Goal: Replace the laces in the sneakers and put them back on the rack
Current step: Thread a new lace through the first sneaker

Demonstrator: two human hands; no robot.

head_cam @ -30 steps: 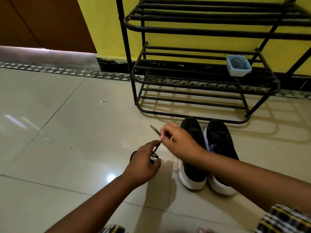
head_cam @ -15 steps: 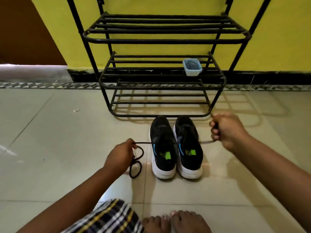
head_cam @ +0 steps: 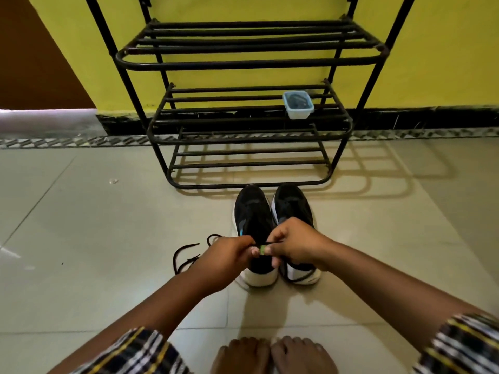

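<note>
Both hands, wide apart half a second ago, now meet over the left sneaker (head_cam: 253, 228): left hand (head_cam: 229, 256) and right hand (head_cam: 294, 245) each pinch the lace (head_cam: 186, 259). Sneakers stand before the rack (head_cam: 251, 60). Risk: slack tangling beside the sneaker.

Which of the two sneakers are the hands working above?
The left sneaker: both hands pinch the lace above it; the right sneaker stands beside.

- Even indoor light; rack (head_cam: 235, 63) throws barred shadows right across the glossy floor (head_cam: 81, 225).
- Wide-angle bending at edges; near sleeves (head_cam: 464, 346) blurred.
</note>
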